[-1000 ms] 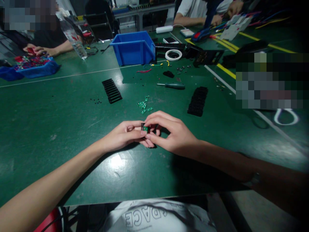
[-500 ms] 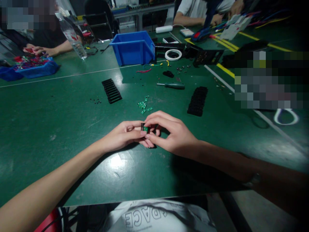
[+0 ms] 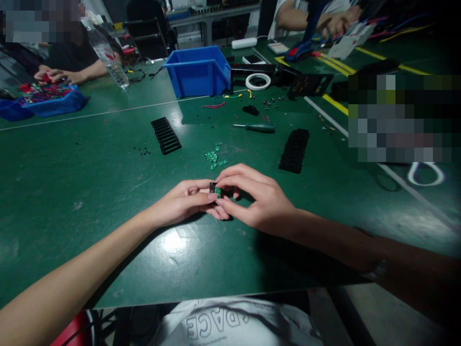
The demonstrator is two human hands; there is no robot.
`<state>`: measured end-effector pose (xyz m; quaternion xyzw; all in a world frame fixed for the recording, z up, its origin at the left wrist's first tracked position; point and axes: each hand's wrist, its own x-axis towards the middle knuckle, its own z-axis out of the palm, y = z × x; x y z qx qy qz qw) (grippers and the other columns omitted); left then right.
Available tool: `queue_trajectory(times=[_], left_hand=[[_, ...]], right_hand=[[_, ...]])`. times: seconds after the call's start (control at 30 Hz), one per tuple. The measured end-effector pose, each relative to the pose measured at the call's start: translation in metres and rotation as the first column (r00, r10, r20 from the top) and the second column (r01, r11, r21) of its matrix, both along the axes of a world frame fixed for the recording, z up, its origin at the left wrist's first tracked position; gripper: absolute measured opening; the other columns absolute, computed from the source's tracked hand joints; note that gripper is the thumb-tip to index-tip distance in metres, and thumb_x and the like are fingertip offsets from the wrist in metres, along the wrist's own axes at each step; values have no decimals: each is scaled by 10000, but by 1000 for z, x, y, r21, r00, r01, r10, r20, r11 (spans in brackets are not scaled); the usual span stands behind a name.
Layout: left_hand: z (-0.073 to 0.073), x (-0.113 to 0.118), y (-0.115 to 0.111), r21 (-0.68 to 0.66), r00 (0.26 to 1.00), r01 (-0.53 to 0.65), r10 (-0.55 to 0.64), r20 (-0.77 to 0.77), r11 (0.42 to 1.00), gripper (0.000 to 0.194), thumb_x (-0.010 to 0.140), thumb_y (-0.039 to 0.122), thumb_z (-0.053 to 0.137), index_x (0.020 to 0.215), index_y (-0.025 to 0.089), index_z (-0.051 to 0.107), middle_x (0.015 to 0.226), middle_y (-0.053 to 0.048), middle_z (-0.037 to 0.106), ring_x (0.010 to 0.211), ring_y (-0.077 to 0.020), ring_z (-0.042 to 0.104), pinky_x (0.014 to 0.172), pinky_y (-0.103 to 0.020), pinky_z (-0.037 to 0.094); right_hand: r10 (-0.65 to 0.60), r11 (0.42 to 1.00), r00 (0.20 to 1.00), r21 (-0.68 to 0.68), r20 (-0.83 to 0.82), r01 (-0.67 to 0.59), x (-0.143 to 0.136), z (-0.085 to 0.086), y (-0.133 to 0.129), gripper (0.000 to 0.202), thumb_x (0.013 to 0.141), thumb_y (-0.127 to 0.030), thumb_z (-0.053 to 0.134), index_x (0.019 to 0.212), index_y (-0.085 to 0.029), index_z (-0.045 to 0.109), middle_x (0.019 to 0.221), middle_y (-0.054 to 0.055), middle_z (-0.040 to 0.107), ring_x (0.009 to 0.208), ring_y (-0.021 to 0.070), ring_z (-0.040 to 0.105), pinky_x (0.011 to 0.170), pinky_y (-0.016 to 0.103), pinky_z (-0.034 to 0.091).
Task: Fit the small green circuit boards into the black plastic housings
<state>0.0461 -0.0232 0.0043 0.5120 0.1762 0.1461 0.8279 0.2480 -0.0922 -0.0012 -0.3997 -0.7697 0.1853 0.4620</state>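
Note:
Near the front of the green table, my left hand pinches a small black piece between thumb and fingers. A little green circuit board lies against that piece. My right hand has its thumb and fingertips closed on the right side of the same piece and board. Just beyond my hands lies a loose pile of small green boards. A slotted black strip is on the left, with tiny black bits beside it. To the right is a stack of black parts.
A screwdriver lies past the green boards. Farther back are a blue bin, a white tape ring and a plastic bottle. Other people's hands work at the far left, near a blue tray, and at the far right.
My hands have barely shifted, and the black piece and board are still between them. At the far right, the other person's hands and arm have moved.

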Motion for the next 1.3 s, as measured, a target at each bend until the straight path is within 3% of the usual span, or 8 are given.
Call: queue_trajectory(times=[0.37,0.7,1.13,1.3], left_hand=[[1,0,0,-46,1000,1,0,24,999,258,961,189,609,1193,83,649,1074,-165,734,925,-219,759,840,-289,606],[1,-1,0,-33,1000,18,-18,-3,999,346,946,266,659,1250,119,584,1090,-160,732,890,-230,770,782,-289,615],[0,-2,0,-42,999,32,-32,5,999,314,961,230,636,1254,127,594,1156,-171,723,963,-239,766,830,-290,615],[-2,-2,1,-25,999,36,-35,21,999,299,984,198,591,1274,126,587,1189,-177,713,1010,-242,754,855,-294,613]], right_hand=[[7,1000,998,-29,-67,-9,-1,0,2,162,890,-174,698,1051,-180,686,1095,87,658,792,138,628,663,276,560],[5,999,996,-47,-86,-9,-2,3,1,162,893,-182,697,1054,-192,709,1095,88,655,821,148,641,676,278,574],[9,999,998,-43,-70,-12,-1,3,1,168,891,-193,707,1058,-180,718,1088,88,655,814,148,635,667,279,564],[10,1000,999,-18,-46,-11,1,2,2,189,885,-180,715,1072,-153,720,1090,98,657,875,158,646,733,281,565]])
